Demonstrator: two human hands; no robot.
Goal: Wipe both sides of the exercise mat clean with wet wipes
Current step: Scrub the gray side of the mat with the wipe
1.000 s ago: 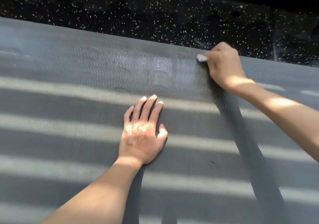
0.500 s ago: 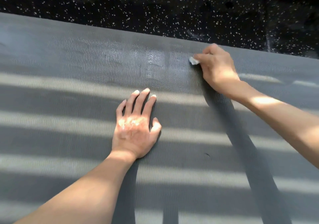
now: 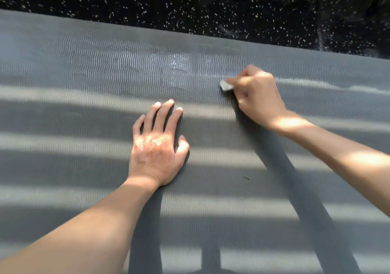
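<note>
Your left hand lies flat on the mat, fingers spread, grip wide and holding nothing, probably pinning the mat so it won't slide on the floor. Your right hand has its grip pinched tight on the wipe, pressing it down towards the mat's far edge, right of a wet shine. One mat, one wipe, two hands
</note>
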